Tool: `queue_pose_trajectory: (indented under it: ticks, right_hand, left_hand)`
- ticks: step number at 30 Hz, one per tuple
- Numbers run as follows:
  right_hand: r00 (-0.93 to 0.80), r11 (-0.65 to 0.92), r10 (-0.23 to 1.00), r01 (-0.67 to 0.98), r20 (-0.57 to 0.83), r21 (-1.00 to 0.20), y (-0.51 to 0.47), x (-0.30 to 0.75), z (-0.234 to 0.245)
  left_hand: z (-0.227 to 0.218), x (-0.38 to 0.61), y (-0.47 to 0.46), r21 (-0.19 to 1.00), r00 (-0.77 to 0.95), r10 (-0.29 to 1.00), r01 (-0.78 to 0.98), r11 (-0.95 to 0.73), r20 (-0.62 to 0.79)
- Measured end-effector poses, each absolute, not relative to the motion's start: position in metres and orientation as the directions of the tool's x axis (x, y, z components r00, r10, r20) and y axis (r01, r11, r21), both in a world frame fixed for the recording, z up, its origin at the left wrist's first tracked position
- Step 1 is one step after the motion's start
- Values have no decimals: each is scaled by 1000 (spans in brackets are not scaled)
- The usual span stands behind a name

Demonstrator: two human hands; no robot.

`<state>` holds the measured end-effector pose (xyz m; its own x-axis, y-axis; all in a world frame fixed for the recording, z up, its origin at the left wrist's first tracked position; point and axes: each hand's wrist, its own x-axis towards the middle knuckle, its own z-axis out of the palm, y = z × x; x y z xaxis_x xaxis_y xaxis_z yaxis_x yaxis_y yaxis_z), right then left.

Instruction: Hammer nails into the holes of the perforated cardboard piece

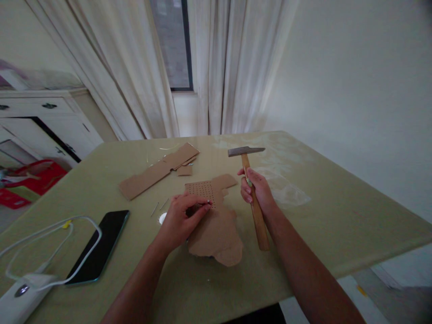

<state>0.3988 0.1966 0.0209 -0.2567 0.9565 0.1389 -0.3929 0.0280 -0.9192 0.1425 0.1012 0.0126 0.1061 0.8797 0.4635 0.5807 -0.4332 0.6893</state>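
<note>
My right hand is wrapped around the wooden handle of a hammer, below its metal head, which is raised above the table. Over a torn piece of brown cardboard, my left hand pinches a small nail between thumb and forefinger. Only the nail's top end shows; the fingers hide the rest. Rows of small punched holes cover the cardboard's upper left part, just beyond my left fingers. Two loose nails lie on the table left of that hand, near a white round object partly hidden by it.
A long cardboard strip and small scraps lie farther back. At left are a black phone, a white power bank and a looped white cable. Clear plastic film lies right of the hammer. The greenish tabletop ends near the wall.
</note>
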Motion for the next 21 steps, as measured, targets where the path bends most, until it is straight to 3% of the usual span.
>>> queue_pose_trajectory:
  ticks: [8,11,13,16,18,21]
  right_hand:
    - [-333,55,929,-308,162,-950,185,405,40]
    - [-417,74,901,-124,120,-989,179,413,57]
    - [-486,136,871,96,73,-986,173,420,71]
    - [-597,380,799,417,67,-826,160,426,91]
    - [-635,510,768,524,86,-682,151,426,100]
    - [-621,556,778,610,95,-564,140,421,106]
  left_hand:
    - [12,145,101,670,127,873,591,-449,472]
    - [12,146,101,673,124,875,592,-444,468]
    - [11,147,101,676,119,875,589,-442,469]
    - [8,146,102,683,125,878,581,-443,463]
    - [6,146,103,688,127,879,575,-443,460]
    - [5,146,104,691,121,875,566,-449,469]
